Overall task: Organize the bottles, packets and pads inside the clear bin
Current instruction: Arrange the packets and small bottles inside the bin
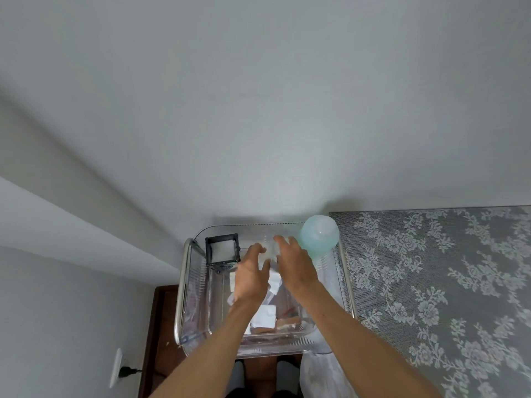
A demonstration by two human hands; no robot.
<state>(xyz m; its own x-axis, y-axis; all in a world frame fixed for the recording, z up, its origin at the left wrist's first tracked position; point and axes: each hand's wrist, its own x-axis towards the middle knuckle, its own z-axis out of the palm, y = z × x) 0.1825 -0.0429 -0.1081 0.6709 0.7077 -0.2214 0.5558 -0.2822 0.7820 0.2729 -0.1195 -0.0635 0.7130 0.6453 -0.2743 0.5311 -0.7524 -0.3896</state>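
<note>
The clear bin [189,285] stands below me against a white wall. A pale blue-green bottle [319,235] stands upright in its back right corner. White packets [265,315] and brownish packets [287,325] lie loose on the bin floor. Both my hands reach into the bin's middle. My left hand [251,278] has its fingers slightly curled. My right hand [296,267] has its fingers stretched out just left of the bottle. Between them is something faint and clear [269,252] that I cannot make out; neither hand visibly grips anything.
A small black-framed holder [222,251] stands in the bin's back left corner. A grey lace-patterned cloth [431,282] covers the surface to the right. A dark wooden surface [161,326] and a wall socket with a plug [120,369] are at the lower left.
</note>
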